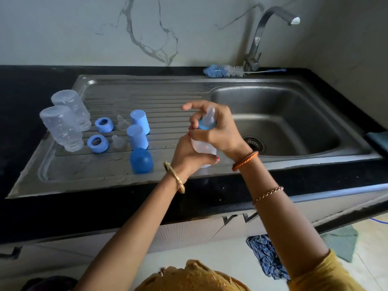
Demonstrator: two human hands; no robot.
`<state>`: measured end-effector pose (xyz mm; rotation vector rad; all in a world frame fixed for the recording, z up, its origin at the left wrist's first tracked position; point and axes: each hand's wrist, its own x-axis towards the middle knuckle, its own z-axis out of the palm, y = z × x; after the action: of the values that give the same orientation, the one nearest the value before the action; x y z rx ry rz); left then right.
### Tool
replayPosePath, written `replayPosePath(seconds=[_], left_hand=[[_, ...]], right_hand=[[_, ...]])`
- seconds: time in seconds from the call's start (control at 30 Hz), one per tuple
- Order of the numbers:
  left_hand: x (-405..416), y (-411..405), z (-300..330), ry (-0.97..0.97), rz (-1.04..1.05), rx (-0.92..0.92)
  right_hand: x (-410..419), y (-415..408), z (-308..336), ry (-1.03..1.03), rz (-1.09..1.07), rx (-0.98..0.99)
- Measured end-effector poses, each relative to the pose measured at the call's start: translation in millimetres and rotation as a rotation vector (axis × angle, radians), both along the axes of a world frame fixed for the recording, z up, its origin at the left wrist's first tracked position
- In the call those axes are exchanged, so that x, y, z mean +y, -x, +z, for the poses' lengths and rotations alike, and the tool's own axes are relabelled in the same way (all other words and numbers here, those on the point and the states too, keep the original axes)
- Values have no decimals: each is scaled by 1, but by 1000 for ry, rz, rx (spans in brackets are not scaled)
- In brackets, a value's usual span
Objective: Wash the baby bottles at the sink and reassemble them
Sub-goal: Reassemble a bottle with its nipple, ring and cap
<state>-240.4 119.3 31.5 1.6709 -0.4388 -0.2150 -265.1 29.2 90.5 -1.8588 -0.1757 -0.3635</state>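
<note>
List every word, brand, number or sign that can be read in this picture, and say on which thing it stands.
None can be read.
The two upturned bottles and the bottle in the hands: any marks are too blurred to read.
The blue caps, rings and tap: no text shows.

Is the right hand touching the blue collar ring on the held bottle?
Touching. The head view shows the right hand with fingers wrapped around the blue collar ring.
</note>
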Motion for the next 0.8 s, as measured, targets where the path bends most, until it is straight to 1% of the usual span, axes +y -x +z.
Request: replayPosePath(seconds=[0.07,0.13,0.17,0.27,0.33,0.4,0.43,0.47,0.53,0.57,0.6,0.63,0.67,0.73,0.77,0.8], left_hand=[[-6,4,-7,-74,121,-104],[-12,6,-9,-157,267,-261],[-14,7,-8,-165,323,-318],[-18,12,-1,-112,382,-332],[-18,12,-4,-144,425,-401],[-18,11,-10,-197,448,-468],[-17,9,-12,-211,411,-458],[-15,7,-15,-231,366,-434],[-13,1,-19,-254,295,-315],[-10,-1,-18,-218,238,-198],[-7,-4,-12,-127,169,-41],[-2,-4,-5,-6,100,101],[3,-4,1,101,53,177],[17,-2,12,182,32,167],[25,-1,17,198,42,132],[33,-1,22,210,62,94]], right_hand=[[6,-3,-9,-11,-140,-49],[13,-7,-15,-7,-271,-94],[16,-8,-18,-10,-327,-110],[25,-9,-22,-45,-507,-133],[29,-11,-24,-107,-609,-108],[28,-11,-25,-180,-653,-64],[25,-11,-25,-223,-626,-19],[21,-11,-25,-266,-552,43],[8,-8,-21,-327,-282,186],[0,-7,-20,-374,-141,237],[-8,-5,-19,-456,-39,276],[-15,-4,-18,-562,17,300],[-23,-3,-19,-689,27,305],[-34,-3,-24,-927,-59,298],[-35,-4,-28,-968,-120,317],[-31,-4,-33,-927,-176,359]])
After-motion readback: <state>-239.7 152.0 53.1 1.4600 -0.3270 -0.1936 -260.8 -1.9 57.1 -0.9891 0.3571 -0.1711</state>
